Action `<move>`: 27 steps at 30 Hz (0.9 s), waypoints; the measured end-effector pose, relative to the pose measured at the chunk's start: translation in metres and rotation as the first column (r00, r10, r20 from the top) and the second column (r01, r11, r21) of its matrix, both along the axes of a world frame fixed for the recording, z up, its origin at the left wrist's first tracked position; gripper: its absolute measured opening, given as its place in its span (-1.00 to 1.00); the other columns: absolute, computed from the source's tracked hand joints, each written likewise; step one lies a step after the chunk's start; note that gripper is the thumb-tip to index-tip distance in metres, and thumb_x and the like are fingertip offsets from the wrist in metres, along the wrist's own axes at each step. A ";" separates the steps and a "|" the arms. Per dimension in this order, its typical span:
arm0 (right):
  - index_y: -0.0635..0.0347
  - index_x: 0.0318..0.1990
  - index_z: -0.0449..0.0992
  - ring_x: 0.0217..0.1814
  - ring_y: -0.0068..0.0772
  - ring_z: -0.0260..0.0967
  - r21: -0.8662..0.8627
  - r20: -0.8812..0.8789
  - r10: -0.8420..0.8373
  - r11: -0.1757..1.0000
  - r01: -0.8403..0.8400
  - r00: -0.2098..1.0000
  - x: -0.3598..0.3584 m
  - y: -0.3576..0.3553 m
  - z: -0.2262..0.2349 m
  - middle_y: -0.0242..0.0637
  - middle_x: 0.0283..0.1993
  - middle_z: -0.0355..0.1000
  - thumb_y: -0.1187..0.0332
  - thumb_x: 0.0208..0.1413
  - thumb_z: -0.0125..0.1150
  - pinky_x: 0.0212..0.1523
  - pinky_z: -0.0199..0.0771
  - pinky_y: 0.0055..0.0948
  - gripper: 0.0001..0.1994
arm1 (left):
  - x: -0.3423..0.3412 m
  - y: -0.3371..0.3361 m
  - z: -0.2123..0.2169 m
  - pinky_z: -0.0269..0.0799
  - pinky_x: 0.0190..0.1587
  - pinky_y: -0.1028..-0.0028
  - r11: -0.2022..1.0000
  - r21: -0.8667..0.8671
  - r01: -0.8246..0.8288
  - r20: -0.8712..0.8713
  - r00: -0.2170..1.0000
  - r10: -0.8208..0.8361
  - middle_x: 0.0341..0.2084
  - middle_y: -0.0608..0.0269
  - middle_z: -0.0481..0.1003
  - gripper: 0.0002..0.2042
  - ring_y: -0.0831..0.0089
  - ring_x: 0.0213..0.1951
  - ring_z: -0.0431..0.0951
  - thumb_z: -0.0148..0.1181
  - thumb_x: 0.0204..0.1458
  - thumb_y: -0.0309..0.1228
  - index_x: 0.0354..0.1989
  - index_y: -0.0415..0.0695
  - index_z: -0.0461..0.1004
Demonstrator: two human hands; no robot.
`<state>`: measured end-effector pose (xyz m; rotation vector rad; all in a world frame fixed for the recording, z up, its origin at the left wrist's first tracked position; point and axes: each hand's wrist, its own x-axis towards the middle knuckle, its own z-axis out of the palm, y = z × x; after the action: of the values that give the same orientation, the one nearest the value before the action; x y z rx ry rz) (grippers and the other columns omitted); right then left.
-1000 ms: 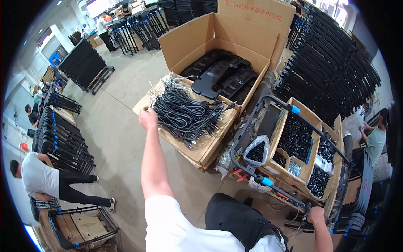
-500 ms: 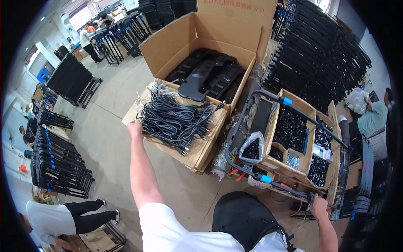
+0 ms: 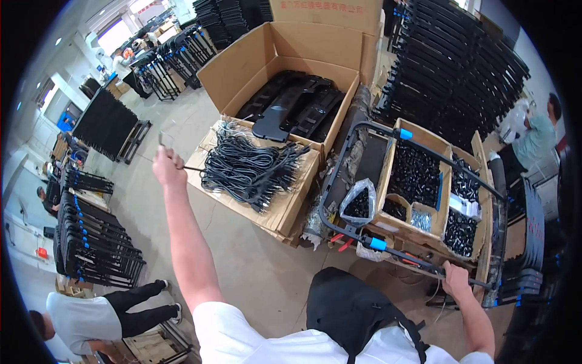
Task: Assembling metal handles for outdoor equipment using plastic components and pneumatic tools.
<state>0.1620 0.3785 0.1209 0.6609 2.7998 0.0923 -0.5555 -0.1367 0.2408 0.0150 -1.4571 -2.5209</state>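
My left hand (image 3: 168, 165) is closed on the end of a black cable, held out left of the cable pile. A dark stretch of it runs from my fist back to the heap of black cables (image 3: 242, 164), lying on a flat cardboard stack (image 3: 273, 225). My right hand (image 3: 456, 280) wraps around the lower bar of a black tubular frame (image 3: 405, 257) with blue sleeves. That frame lies slanted across a wooden parts box (image 3: 383, 217), its bent end toward the cardboard stack.
The box's compartments hold small black parts (image 3: 415, 182), silver screws (image 3: 420, 218) and a plastic bag (image 3: 359, 203). Behind the cables, an open carton (image 3: 236, 67) contains black plastic covers (image 3: 291, 103). Racks of black frames (image 3: 448, 67) stand around. Other people work at left and right.
My left hand has moved left and up, away from the pile, drawing a cable out with it. My right hand still grips the frame, and the view has shifted slightly.
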 end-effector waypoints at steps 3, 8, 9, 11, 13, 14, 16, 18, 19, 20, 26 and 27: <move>0.19 -0.06 0.48 -0.17 -0.03 0.64 0.124 0.307 -0.223 0.973 0.193 0.925 0.016 0.018 -0.027 -0.09 -0.21 0.60 0.35 -0.05 0.36 -0.19 0.64 -0.06 -0.64 | 0.077 0.044 0.113 -0.01 -0.59 0.49 0.993 0.055 0.100 -0.298 0.951 -0.080 -0.53 0.41 0.30 -0.87 0.61 -0.62 0.10 0.09 0.41 -0.38 -0.21 -0.12 0.39; 0.18 -0.09 0.52 -0.20 -0.07 0.65 0.065 0.178 -0.051 0.997 0.040 0.983 0.018 0.025 -0.039 -0.13 -0.25 0.61 0.32 0.05 0.28 -0.23 0.63 -0.09 -0.73 | 0.187 0.002 0.255 0.00 -0.51 0.52 0.944 -0.067 0.322 -0.672 0.685 -0.281 -0.47 0.39 0.27 -0.79 0.62 -0.53 0.11 0.13 0.41 -0.41 0.06 -0.31 0.47; 0.18 -0.08 0.53 -0.22 -0.07 0.65 0.080 0.147 -0.022 0.997 0.010 0.989 0.015 0.029 -0.041 -0.14 -0.26 0.61 0.33 0.06 0.26 -0.24 0.63 -0.09 -0.73 | 0.205 -0.014 0.274 0.00 -0.50 0.53 0.942 -0.124 0.312 -0.647 0.695 -0.315 -0.46 0.39 0.26 -0.78 0.63 -0.53 0.10 0.11 0.42 -0.43 0.08 -0.33 0.47; 0.19 -0.06 0.55 -0.25 -0.08 0.65 0.067 0.110 0.015 0.998 -0.022 0.994 0.021 0.030 -0.044 -0.17 -0.29 0.61 0.28 0.11 0.25 -0.25 0.62 -0.10 -0.72 | 0.239 -0.036 0.291 -0.01 -0.49 0.55 0.925 -0.227 0.304 -0.608 0.698 -0.379 -0.44 0.40 0.22 -0.76 0.65 -0.52 0.08 0.06 0.45 -0.44 0.11 -0.37 0.45; 0.21 -0.08 0.57 -0.28 -0.09 0.65 0.034 0.130 -0.004 0.999 0.000 0.991 0.018 0.036 -0.044 -0.19 -0.32 0.61 0.14 0.17 0.27 -0.25 0.61 -0.11 -0.67 | 0.279 -0.034 0.286 -0.01 -0.51 0.55 0.932 -0.253 0.260 -0.582 0.729 -0.361 -0.45 0.41 0.17 -0.74 0.67 -0.54 0.05 0.02 0.47 -0.42 0.13 -0.37 0.44; 0.21 -0.11 0.58 -0.29 -0.10 0.64 0.023 0.168 -0.035 0.999 0.032 0.985 0.016 0.038 -0.042 -0.20 -0.33 0.61 0.07 0.19 0.29 -0.26 0.61 -0.11 -0.64 | 0.303 -0.023 0.276 -0.02 -0.53 0.54 0.946 -0.236 0.221 -0.557 0.767 -0.318 -0.47 0.42 0.15 -0.74 0.68 -0.56 0.03 0.02 0.48 -0.40 0.13 -0.36 0.44; 0.24 -0.08 0.54 -0.29 -0.07 0.64 0.024 0.230 -0.089 0.996 0.086 0.969 0.016 0.039 -0.039 -0.18 -0.36 0.61 -0.02 0.24 0.27 -0.25 0.60 -0.14 -0.56 | 0.344 -0.008 0.244 -0.02 -0.55 0.55 0.928 -0.313 0.201 -0.461 0.822 -0.334 -0.48 0.43 0.18 -0.73 0.70 -0.57 0.04 0.04 0.47 -0.36 0.12 -0.33 0.44; 0.24 -0.07 0.52 -0.31 -0.04 0.64 0.021 -0.027 0.022 1.000 -0.021 0.999 0.014 0.028 -0.026 -0.16 -0.39 0.61 0.01 0.27 0.24 -0.26 0.61 -0.11 -0.58 | 0.385 0.006 0.202 -0.03 -0.58 0.59 0.889 -0.449 0.094 -0.300 0.921 -0.249 -0.48 0.44 0.25 -0.72 0.74 -0.59 0.07 0.08 0.44 -0.30 0.11 -0.28 0.45; 0.25 -0.05 0.49 -0.33 0.00 0.64 0.048 -0.284 0.136 0.991 -0.128 0.949 0.015 0.027 -0.023 -0.13 -0.41 0.62 0.05 0.30 0.22 -0.27 0.61 -0.09 -0.61 | 0.404 0.018 0.171 -0.04 -0.59 0.62 0.864 -0.502 0.042 -0.227 0.957 -0.179 -0.48 0.45 0.30 -0.71 0.76 -0.60 0.10 0.11 0.42 -0.27 0.10 -0.25 0.45; 0.25 -0.05 0.49 -0.33 0.00 0.64 0.052 -0.278 0.122 0.992 -0.112 0.953 0.022 0.032 -0.031 -0.13 -0.41 0.62 0.05 0.30 0.22 -0.27 0.61 -0.09 -0.61 | 0.415 0.039 0.134 0.00 -0.55 0.68 0.838 -0.545 0.037 -0.168 0.974 -0.152 -0.45 0.45 0.37 -0.74 0.78 -0.57 0.17 0.16 0.37 -0.29 0.03 -0.24 0.48; 0.31 -0.11 0.45 -0.38 0.04 0.64 -0.107 -0.183 -0.125 0.988 0.107 0.975 0.009 0.023 -0.011 0.00 -0.48 0.59 0.04 0.36 0.14 -0.29 0.63 -0.04 -0.60 | 0.467 0.085 -0.069 0.07 -0.46 0.69 0.654 -0.640 0.404 0.230 0.912 -0.338 -0.44 0.57 0.37 -0.87 0.80 -0.49 0.18 0.10 0.40 -0.46 0.01 -0.12 0.55; 0.31 -0.11 0.45 -0.38 0.04 0.64 -0.103 -0.185 -0.126 0.989 0.109 0.975 0.015 0.025 -0.016 0.00 -0.48 0.59 0.04 0.36 0.14 -0.29 0.63 -0.04 -0.60 | 0.471 0.092 -0.104 0.13 -0.44 0.68 0.618 -0.658 0.430 0.243 0.898 -0.366 -0.41 0.55 0.39 -0.88 0.79 -0.47 0.21 0.11 0.40 -0.45 -0.01 -0.13 0.55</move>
<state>0.1773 0.4036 0.1053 0.8527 2.9162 -0.1288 -0.0840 -0.0446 0.1363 -0.3789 -2.6213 -2.0600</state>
